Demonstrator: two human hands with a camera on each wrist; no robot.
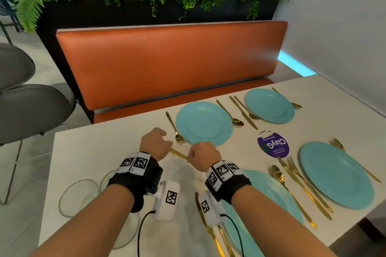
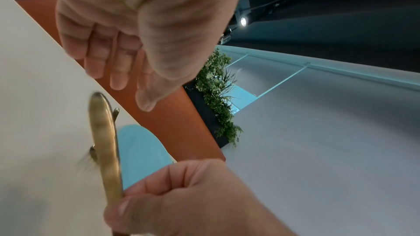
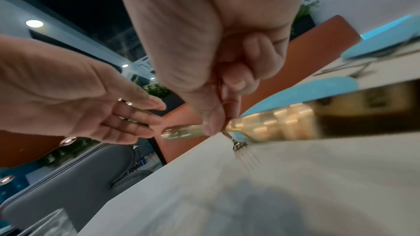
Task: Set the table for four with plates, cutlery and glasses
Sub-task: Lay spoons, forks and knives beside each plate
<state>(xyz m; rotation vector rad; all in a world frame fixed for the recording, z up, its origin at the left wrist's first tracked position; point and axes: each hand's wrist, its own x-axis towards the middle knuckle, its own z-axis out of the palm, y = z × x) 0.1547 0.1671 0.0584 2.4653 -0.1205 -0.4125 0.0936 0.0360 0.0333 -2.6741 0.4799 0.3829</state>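
Between curled fingertips, smooth flat gold knife

Your right hand pinches a gold knife at frame centre, just above the white table; your left hand hovers beside its tip. A fork and teal plate lie just beyond. Glasses stand lower left.
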